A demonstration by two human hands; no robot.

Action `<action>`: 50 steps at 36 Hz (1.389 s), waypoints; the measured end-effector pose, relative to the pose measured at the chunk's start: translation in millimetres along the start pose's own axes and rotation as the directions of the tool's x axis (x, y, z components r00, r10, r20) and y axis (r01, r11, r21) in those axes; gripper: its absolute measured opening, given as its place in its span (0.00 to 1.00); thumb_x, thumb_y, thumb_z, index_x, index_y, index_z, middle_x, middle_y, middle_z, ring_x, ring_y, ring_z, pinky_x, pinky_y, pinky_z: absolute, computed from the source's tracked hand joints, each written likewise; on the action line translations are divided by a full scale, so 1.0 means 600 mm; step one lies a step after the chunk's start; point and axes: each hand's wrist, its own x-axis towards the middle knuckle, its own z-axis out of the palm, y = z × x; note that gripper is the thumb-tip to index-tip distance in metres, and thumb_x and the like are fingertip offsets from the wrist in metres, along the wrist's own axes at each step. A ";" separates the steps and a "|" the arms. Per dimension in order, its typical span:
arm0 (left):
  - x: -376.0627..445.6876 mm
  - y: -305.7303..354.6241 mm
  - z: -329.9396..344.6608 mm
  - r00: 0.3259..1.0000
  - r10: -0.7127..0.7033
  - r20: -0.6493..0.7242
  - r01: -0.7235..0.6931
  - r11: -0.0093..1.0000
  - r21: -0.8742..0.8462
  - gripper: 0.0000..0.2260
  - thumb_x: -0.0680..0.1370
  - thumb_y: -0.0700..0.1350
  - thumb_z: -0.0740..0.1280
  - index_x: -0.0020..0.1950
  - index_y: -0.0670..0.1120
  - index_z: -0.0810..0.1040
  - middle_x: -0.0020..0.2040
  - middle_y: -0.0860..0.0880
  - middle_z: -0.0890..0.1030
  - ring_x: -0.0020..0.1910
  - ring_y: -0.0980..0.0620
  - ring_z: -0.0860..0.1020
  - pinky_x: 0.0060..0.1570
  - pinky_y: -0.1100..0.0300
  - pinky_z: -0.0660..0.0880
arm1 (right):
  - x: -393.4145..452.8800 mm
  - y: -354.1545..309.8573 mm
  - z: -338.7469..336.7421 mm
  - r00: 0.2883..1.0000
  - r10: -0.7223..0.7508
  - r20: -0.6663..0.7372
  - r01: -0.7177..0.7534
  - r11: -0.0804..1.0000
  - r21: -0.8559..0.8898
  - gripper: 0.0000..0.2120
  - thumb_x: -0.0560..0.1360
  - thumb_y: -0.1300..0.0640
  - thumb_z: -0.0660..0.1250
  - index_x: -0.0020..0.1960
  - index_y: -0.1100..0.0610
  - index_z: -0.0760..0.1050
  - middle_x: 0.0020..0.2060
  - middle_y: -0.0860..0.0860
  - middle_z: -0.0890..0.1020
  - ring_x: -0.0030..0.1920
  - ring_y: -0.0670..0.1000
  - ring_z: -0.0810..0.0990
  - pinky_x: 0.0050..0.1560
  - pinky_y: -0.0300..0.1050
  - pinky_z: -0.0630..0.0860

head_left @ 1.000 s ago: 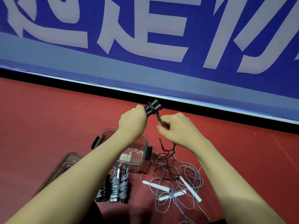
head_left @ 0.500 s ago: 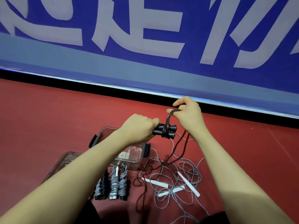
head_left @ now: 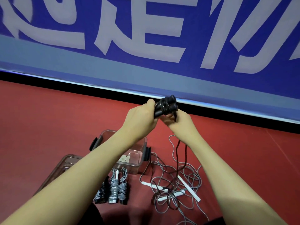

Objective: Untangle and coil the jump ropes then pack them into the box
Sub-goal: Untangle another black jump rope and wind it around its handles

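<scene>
Up near the blue banner (head_left: 146, 46), the left hand (head_left: 139, 117) has a tight grip on the black handles (head_left: 165, 104), with dark cord looped round them. The right hand (head_left: 180, 122) pinches that cord (head_left: 177, 151) just under the handles, and it trails down to the tangled ropes (head_left: 177, 189) on the red floor (head_left: 48, 119). The clear box (head_left: 144, 143) sits open beside the tangle, three coiled ropes (head_left: 112, 189) in front, lid (head_left: 65, 163) off to the left.
</scene>
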 end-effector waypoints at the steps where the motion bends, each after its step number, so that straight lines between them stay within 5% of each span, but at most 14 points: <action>1: 0.001 -0.001 0.001 0.999 -0.043 -0.003 0.043 0.999 -0.003 0.08 0.78 0.45 0.61 0.48 0.46 0.61 0.47 0.42 0.79 0.46 0.37 0.76 0.37 0.54 0.62 | 0.000 -0.001 0.003 1.000 0.010 0.011 -0.010 1.000 -0.029 0.09 0.74 0.53 0.69 0.38 0.54 0.71 0.30 0.47 0.73 0.33 0.48 0.71 0.37 0.44 0.69; 4: 0.007 -0.005 0.010 0.990 -0.139 -0.006 0.139 0.990 -0.016 0.08 0.79 0.44 0.60 0.47 0.45 0.61 0.47 0.42 0.79 0.44 0.38 0.76 0.37 0.55 0.63 | -0.003 -0.009 0.008 0.994 0.027 0.107 -0.014 0.993 -0.120 0.11 0.74 0.53 0.68 0.37 0.52 0.69 0.27 0.46 0.70 0.29 0.50 0.73 0.36 0.50 0.77; 8: 0.008 -0.012 0.018 0.976 -0.219 0.008 0.219 0.976 0.010 0.06 0.80 0.44 0.60 0.47 0.45 0.62 0.47 0.42 0.79 0.40 0.41 0.72 0.36 0.55 0.63 | -0.012 -0.021 0.008 0.978 0.008 0.207 0.019 0.992 -0.128 0.07 0.75 0.57 0.66 0.39 0.56 0.72 0.27 0.48 0.71 0.23 0.46 0.74 0.27 0.43 0.77; 16: 0.009 -0.038 0.042 0.937 -0.338 0.082 0.327 0.937 0.126 0.06 0.79 0.40 0.60 0.54 0.39 0.71 0.49 0.41 0.79 0.46 0.38 0.77 0.38 0.54 0.65 | -0.020 -0.037 0.010 0.947 -0.093 0.307 0.171 0.957 -0.235 0.06 0.74 0.62 0.62 0.39 0.61 0.75 0.29 0.53 0.77 0.29 0.56 0.80 0.34 0.55 0.79; 20: 0.002 -0.046 0.050 0.946 -0.300 0.122 0.267 0.935 0.233 0.07 0.79 0.39 0.58 0.55 0.39 0.71 0.51 0.41 0.79 0.48 0.39 0.78 0.38 0.54 0.66 | -0.020 -0.038 0.005 0.915 -0.232 0.329 0.368 0.812 -0.453 0.06 0.74 0.62 0.60 0.41 0.62 0.73 0.31 0.57 0.75 0.34 0.62 0.73 0.34 0.50 0.70; 23: -0.001 -0.048 0.053 0.960 -0.224 0.166 0.165 0.936 0.310 0.07 0.80 0.41 0.57 0.55 0.40 0.71 0.52 0.41 0.79 0.49 0.39 0.78 0.39 0.55 0.65 | -0.019 -0.038 0.000 0.874 -0.419 0.247 0.474 0.618 -0.627 0.11 0.73 0.59 0.58 0.45 0.58 0.79 0.34 0.55 0.80 0.35 0.60 0.78 0.32 0.47 0.71; 26: -0.002 -0.050 0.055 0.968 -0.123 0.218 0.040 0.936 0.350 0.09 0.81 0.43 0.56 0.56 0.41 0.71 0.53 0.42 0.79 0.49 0.39 0.78 0.39 0.55 0.65 | -0.025 -0.038 0.001 0.837 -0.546 0.034 0.470 0.687 -0.554 0.14 0.69 0.58 0.58 0.44 0.56 0.81 0.31 0.52 0.79 0.29 0.58 0.79 0.26 0.47 0.75; 30: -0.004 -0.047 0.049 0.960 0.014 0.281 -0.131 0.905 0.404 0.09 0.80 0.45 0.56 0.56 0.43 0.72 0.52 0.43 0.79 0.49 0.40 0.78 0.38 0.56 0.64 | -0.014 -0.034 -0.001 0.961 -0.219 -0.168 0.169 0.948 -0.269 0.10 0.69 0.64 0.66 0.47 0.52 0.78 0.34 0.49 0.79 0.38 0.58 0.77 0.41 0.52 0.76; 34: -0.010 -0.040 0.045 0.917 0.164 0.364 -0.314 0.859 0.405 0.09 0.80 0.46 0.56 0.54 0.45 0.72 0.50 0.44 0.80 0.47 0.40 0.79 0.37 0.57 0.64 | -0.001 -0.024 -0.002 0.972 -0.062 -0.226 0.025 0.986 -0.162 0.14 0.69 0.57 0.74 0.34 0.50 0.68 0.24 0.45 0.70 0.30 0.52 0.68 0.37 0.50 0.72; 39: -0.013 -0.028 0.035 0.894 0.236 0.380 -0.387 0.835 0.391 0.10 0.78 0.48 0.57 0.54 0.45 0.73 0.49 0.44 0.81 0.46 0.39 0.78 0.37 0.56 0.64 | 0.015 -0.004 -0.025 0.979 0.105 -0.177 -0.119 0.991 -0.069 0.17 0.65 0.52 0.78 0.34 0.51 0.68 0.25 0.44 0.70 0.29 0.47 0.67 0.37 0.45 0.67; 42: -0.011 -0.028 0.030 0.899 0.326 0.292 -0.420 0.833 0.362 0.09 0.77 0.48 0.59 0.50 0.44 0.74 0.42 0.46 0.81 0.40 0.41 0.79 0.33 0.58 0.62 | 0.017 0.009 -0.033 0.979 0.136 -0.153 -0.148 0.987 -0.070 0.17 0.64 0.51 0.78 0.35 0.52 0.68 0.26 0.44 0.70 0.29 0.47 0.67 0.36 0.44 0.66; 45: -0.013 -0.032 0.021 0.863 0.490 0.124 -0.504 0.816 0.285 0.09 0.67 0.48 0.59 0.33 0.44 0.73 0.23 0.49 0.74 0.18 0.45 0.72 0.24 0.66 0.55 | 0.013 0.007 -0.032 0.987 0.118 -0.110 -0.123 0.992 -0.041 0.16 0.66 0.50 0.77 0.36 0.52 0.70 0.26 0.45 0.69 0.27 0.46 0.66 0.32 0.42 0.64; 50: -0.012 -0.034 0.015 0.804 0.593 -0.037 -0.587 0.802 0.108 0.07 0.66 0.46 0.57 0.36 0.44 0.69 0.23 0.49 0.73 0.17 0.45 0.70 0.20 0.67 0.61 | 0.006 -0.002 -0.023 0.997 0.080 -0.019 -0.079 0.995 0.056 0.15 0.69 0.49 0.75 0.35 0.54 0.71 0.22 0.45 0.68 0.25 0.45 0.64 0.30 0.40 0.64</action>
